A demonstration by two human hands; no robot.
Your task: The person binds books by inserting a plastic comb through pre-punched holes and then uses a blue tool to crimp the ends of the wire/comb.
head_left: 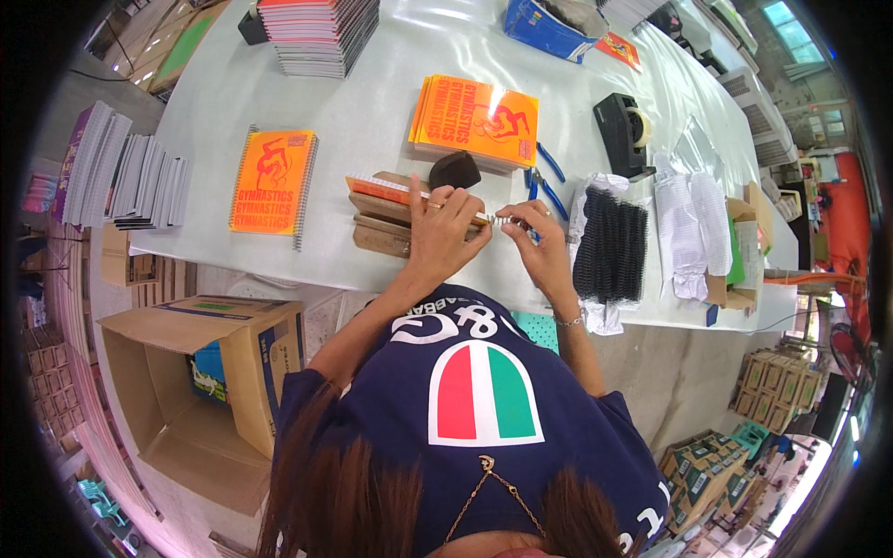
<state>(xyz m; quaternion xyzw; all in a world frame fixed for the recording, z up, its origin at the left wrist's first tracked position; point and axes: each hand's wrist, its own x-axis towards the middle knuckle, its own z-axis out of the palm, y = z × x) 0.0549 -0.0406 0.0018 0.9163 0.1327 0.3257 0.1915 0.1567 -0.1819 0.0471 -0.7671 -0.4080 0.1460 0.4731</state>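
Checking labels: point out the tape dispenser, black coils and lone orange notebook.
Tape dispenser (613, 132), head view: black body.
Black coils (609, 246), head view: middle of the pile.
Lone orange notebook (273, 181), head view: front cover.

The held notebook (379, 190) flashes orange, the spiral notebook (273, 181) over there orange with a red figure, the counter (358, 107) white, the binding coils (609, 246) black, the shirt (586, 423) navy with a red-white-green arch.

Blue box (542, 33) chilling by the table's (206, 112) far edge, black tape dispenser (614, 133) over toward the right edge, plus a big open cardboard box (249, 372) below the near left corner.
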